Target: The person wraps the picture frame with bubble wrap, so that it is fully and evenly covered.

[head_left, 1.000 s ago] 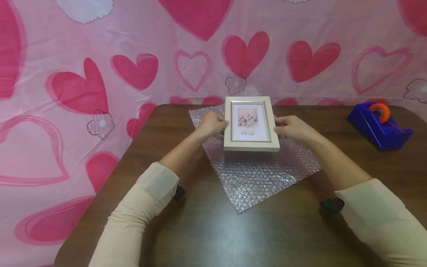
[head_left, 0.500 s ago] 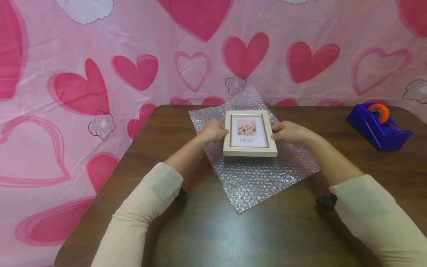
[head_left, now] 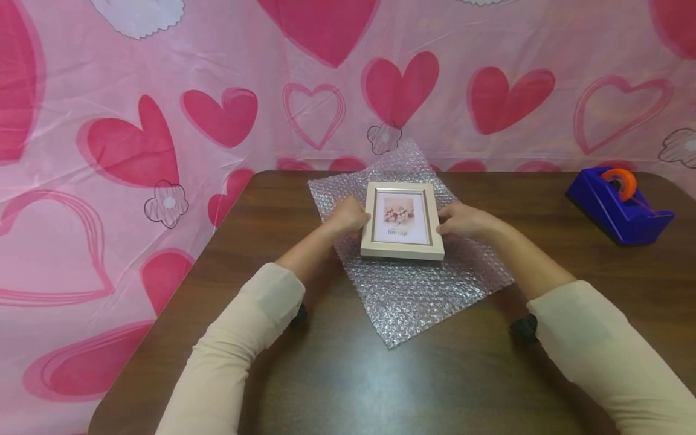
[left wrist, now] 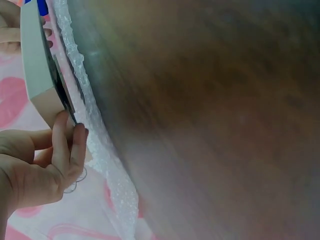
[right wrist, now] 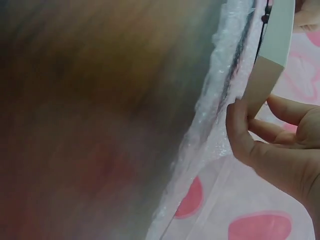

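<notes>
Cream-coloured picture frame [head_left: 402,219]: held just above the bubble wrap [head_left: 402,302], a narrow gap between them visible in the wrist views. The frame lies between the hands with its long axis running away from the person; neither hand is clearly nearer. The left hand [head_left: 350,215], over the bubble wrap's left margin, and the right hand [head_left: 462,220], over its right margin, each pinch one long side of the frame between thumb and fingers. Frame form: rectangular, smooth border, square corners, silvery inner trim, floral print. Bubble wrap: clear, glossy, dimpled, laid diagonally. Beneath the bubble wrap is the dark wood-grain bench [head_left: 380,386]; well to its right, a wedge-shaped blue tape dispenser [head_left: 609,211] with an orange ring; behind it, a pink heart-print backdrop [head_left: 326,48], lightly creased.
</notes>
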Demonstrator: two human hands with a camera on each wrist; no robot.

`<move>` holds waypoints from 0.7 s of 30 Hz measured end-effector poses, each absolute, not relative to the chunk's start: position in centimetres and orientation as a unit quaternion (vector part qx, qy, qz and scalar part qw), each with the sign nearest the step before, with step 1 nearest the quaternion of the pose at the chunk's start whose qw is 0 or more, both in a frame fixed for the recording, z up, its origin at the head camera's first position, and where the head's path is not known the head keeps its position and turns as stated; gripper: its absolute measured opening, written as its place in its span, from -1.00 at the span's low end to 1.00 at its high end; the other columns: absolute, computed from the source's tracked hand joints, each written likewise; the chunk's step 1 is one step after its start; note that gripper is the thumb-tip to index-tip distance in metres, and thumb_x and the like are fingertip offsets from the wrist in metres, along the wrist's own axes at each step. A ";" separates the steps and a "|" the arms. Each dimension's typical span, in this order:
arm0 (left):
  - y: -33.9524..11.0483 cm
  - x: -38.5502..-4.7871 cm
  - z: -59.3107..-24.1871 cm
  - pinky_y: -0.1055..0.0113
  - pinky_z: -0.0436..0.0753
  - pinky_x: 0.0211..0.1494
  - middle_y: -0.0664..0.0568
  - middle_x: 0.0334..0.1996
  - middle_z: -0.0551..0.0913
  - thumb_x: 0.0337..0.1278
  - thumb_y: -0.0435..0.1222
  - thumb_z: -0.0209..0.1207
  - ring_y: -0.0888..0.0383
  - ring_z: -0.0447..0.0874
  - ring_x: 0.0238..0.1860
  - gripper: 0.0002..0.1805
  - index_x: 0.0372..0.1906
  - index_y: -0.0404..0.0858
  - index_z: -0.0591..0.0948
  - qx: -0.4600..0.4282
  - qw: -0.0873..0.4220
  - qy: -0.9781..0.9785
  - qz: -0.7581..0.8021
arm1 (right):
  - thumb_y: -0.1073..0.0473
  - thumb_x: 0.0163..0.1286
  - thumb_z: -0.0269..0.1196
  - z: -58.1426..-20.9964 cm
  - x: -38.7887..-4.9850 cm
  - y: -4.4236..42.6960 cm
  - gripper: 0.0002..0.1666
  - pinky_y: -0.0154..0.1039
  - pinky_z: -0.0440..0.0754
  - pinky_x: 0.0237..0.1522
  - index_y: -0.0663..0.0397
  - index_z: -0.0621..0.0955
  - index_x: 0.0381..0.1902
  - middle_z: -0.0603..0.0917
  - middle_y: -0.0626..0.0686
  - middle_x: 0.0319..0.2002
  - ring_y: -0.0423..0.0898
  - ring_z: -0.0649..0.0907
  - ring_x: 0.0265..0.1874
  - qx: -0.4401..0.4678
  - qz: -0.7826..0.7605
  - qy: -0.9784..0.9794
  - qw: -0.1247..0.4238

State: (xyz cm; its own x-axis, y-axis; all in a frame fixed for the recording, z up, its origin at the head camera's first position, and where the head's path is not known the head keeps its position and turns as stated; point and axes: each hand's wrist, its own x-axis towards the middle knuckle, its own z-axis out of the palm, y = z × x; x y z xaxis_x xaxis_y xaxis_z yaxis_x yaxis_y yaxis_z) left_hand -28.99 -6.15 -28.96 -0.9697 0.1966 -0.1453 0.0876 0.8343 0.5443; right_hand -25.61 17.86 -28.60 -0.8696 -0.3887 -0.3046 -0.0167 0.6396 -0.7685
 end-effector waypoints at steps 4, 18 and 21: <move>-5.9 -29.1 -29.0 0.39 0.63 -0.50 -0.21 -0.43 0.67 0.25 -0.31 0.07 0.09 0.68 -0.59 -0.75 -0.27 -0.46 0.63 0.052 0.115 0.947 0.296 | 0.39 0.33 -0.02 -28.9 -25.8 17.9 -0.42 0.04 0.44 0.09 0.63 0.15 0.24 0.29 0.49 0.17 0.27 0.39 0.13 -0.098 -0.396 0.881 0.238; -5.3 -30.1 -30.2 0.45 0.60 -0.60 -0.30 -0.24 0.63 0.25 -0.34 0.07 0.01 0.70 -0.50 -0.73 -0.13 -0.51 0.58 0.028 0.124 0.943 0.307 | 0.35 0.35 0.01 -29.2 -26.4 17.9 -0.35 0.08 0.42 0.10 0.56 0.09 0.30 0.14 0.47 0.28 0.32 0.24 0.23 -0.077 -0.363 0.895 0.247; -5.2 -30.3 -30.6 0.46 0.59 -0.61 -0.30 -0.27 0.63 0.23 -0.36 0.08 0.00 0.70 -0.51 -0.75 -0.17 -0.53 0.58 0.027 0.124 0.942 0.311 | 0.35 0.34 0.02 -29.3 -26.5 17.9 -0.37 0.05 0.47 0.06 0.56 0.13 0.29 0.21 0.47 0.25 0.30 0.29 0.20 -0.076 -0.347 0.903 0.241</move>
State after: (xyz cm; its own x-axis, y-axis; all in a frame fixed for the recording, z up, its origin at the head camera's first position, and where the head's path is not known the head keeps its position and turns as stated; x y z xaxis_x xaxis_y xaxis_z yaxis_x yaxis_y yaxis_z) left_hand -30.29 -5.18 -30.56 -0.9679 0.1286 -0.2160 -0.0252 0.8053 0.5924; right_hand -26.54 17.89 -29.25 -0.8725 -0.3036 -0.3829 0.0304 0.7483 -0.6626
